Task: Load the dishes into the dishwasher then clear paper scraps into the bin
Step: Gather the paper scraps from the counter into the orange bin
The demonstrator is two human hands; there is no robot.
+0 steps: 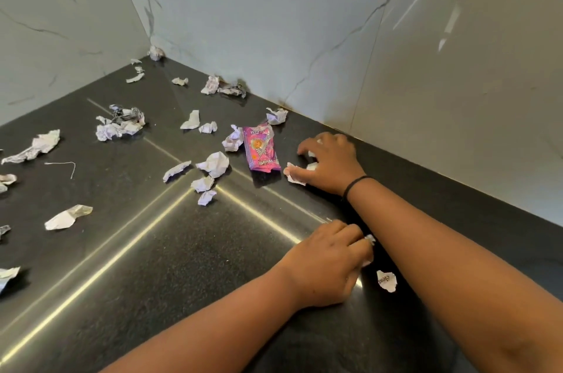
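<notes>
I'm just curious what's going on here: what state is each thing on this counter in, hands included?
Right hand: fingers curled, gathering paper scraps.
Left hand: holds a scrap.
Pink wrapper: lying flat, untouched.
Loose scraps: crumpled, scattered.
Printed scrap: lying free by the left hand.
Counter: littered.

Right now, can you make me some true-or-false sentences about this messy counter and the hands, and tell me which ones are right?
1. The right hand is on the counter, its fingers over paper scraps. True.
2. The pink wrapper is inside the left hand. False: it lies flat on the counter, beside the right hand, and no hand holds it.
3. The left hand pinches a small white paper bit. True.
4. All the paper is swept into one pile. False: crumpled pieces are scattered across the counter, right back to the corner.
5. A dark band sits on the right wrist. True.
</notes>
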